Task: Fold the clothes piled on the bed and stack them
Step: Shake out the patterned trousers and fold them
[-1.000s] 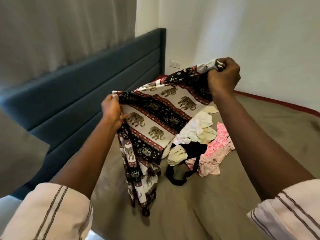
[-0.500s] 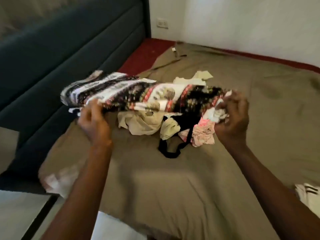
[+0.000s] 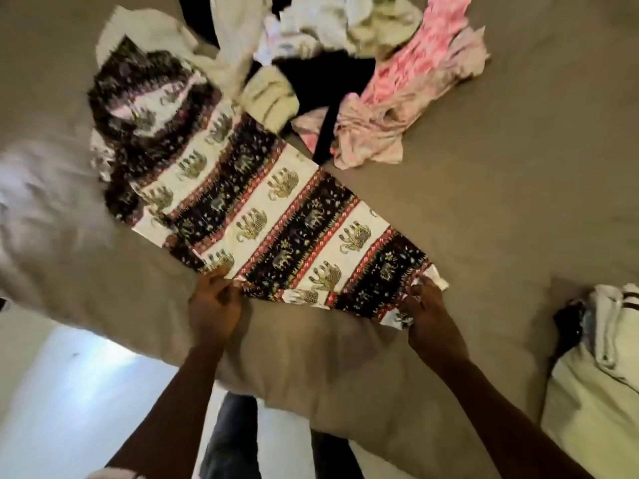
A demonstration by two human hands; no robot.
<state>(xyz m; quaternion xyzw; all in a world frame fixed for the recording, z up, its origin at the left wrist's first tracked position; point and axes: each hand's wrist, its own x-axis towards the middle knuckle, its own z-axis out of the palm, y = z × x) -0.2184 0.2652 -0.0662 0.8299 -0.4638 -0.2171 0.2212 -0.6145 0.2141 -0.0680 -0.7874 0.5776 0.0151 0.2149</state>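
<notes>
Lowered from mid-air since half a second ago, the elephant-print garment [image 3: 262, 216] is now being spread out on the bed [image 3: 518, 174]. It is being laid diagonally, from the near edge up to the pile of clothes [image 3: 349, 60], which its far end is touching. Its near hem is being held at both ends: one corner is being gripped by the left hand [image 3: 214, 305] and the other is being pinched by the right hand [image 3: 427, 312], fingers curled onto the cloth. The fabric is being judged thin, light and limp, likely to wrinkle and slide, so it is best being taken at hems and corners and kept taut. No basket or other container is being shown; a pale cloth item [image 3: 594, 392] is lying at the right.
</notes>
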